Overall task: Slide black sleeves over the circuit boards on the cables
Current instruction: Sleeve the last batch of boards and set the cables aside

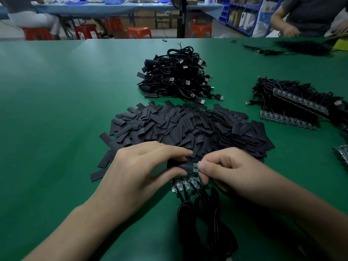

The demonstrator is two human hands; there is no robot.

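My left hand (139, 166) pinches a flat black sleeve (183, 165) between thumb and fingers. My right hand (224, 168) pinches the end of a small green circuit board (195, 166), whose other end sits inside the sleeve. Below them a row of several bare green boards (185, 184) lies on the mat. Their black cables (203, 223) run toward me in a bundle. A wide heap of loose black sleeves (197, 127) spreads just beyond my hands.
A pile of coiled sleeved USB cables (178, 76) sits farther back on the green mat (56, 110). At the right lie stacked cables with bare boards (297, 106). Another person (310, 16) works at the far right corner; red stools stand behind.
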